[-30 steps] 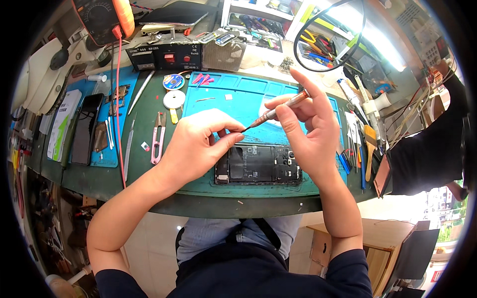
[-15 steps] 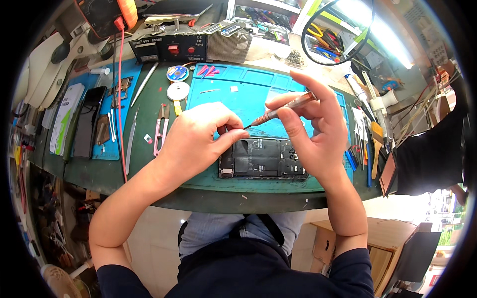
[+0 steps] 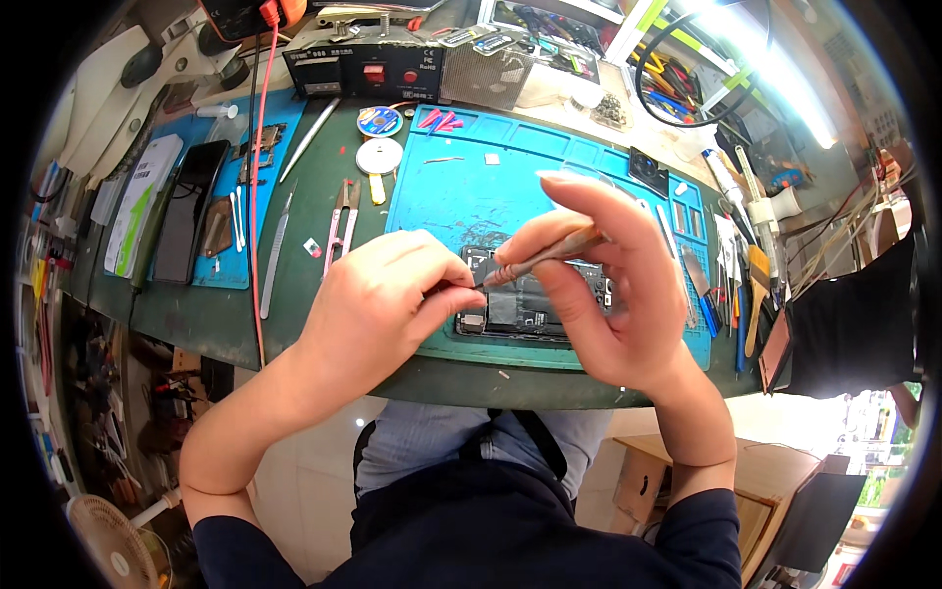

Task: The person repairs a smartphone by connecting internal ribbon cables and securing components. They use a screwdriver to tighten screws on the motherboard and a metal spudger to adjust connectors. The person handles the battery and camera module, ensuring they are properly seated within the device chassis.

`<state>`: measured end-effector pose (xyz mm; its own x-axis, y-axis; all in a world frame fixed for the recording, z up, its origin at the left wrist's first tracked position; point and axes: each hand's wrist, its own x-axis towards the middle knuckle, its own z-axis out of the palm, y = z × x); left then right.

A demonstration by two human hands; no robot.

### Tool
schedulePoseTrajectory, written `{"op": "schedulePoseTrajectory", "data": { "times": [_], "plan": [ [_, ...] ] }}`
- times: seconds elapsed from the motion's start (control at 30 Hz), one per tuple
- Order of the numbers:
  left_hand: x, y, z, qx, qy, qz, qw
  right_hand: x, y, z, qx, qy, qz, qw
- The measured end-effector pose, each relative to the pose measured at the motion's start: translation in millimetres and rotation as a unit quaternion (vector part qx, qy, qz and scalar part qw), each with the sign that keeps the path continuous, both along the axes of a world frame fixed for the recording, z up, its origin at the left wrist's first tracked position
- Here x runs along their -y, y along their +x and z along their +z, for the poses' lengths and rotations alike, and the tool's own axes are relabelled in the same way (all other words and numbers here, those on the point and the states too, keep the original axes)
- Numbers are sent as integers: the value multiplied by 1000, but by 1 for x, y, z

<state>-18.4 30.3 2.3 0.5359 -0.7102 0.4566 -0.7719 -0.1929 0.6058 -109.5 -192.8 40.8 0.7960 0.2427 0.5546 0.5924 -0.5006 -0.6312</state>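
Observation:
My right hand (image 3: pixel 623 285) grips a slim precision screwdriver (image 3: pixel 540 257) between thumb and fingers, its forefinger raised over the handle. The screwdriver slants down to the left, its tip meeting the fingertips of my left hand (image 3: pixel 397 290). Thumb and forefinger of the left hand are pinched together at the tip; whatever lies between them is too small to make out. Below both hands is an opened smartphone (image 3: pixel 530 312), its dark inside facing up. It lies flat on a blue silicone work mat (image 3: pixel 442 201), partly covered by my hands.
Scissors with pink handles (image 3: pixel 343 216), a metal scalpel-like tool (image 3: pixel 278 255) and two round spools (image 3: pixel 379 155) lie left of the mat. A dark phone (image 3: pixel 191 211) rests on another blue mat. A wooden brush (image 3: pixel 757 294) and pens lie right. A black power unit (image 3: pixel 368 74) stands behind.
Both hands have come lower and nearer to me, the screwdriver tilting flatter. The whole scene has shifted slightly in view, and more of the mat's right side shows.

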Motion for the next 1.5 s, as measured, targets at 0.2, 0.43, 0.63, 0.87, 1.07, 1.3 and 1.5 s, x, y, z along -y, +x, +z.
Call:
{"op": "schedulePoseTrajectory", "data": {
  "times": [0.2,0.43,0.63,0.87,1.07,1.3,1.5],
  "plan": [
    [-5,2,4,-39,3,15,999,-4,-2,2,14,-12,-32,999],
    [-6,4,2,-41,6,9,999,-9,-1,-3,40,2,-68,997],
    [-5,4,4,-28,10,13,999,-10,4,-5,76,22,-77,994],
    [-4,1,0,1,15,1,1000,-4,0,-3,53,-46,-33,997],
    [-2,-11,2,-25,21,-3,999,-8,-3,-5,62,-56,-67,994],
    [-16,-16,-2,-32,23,-54,998,-12,-2,-3,42,-93,-55,993],
    [-24,-22,-8,-11,24,-60,998,-16,-1,-7,39,-90,-17,995]
  ]
}}
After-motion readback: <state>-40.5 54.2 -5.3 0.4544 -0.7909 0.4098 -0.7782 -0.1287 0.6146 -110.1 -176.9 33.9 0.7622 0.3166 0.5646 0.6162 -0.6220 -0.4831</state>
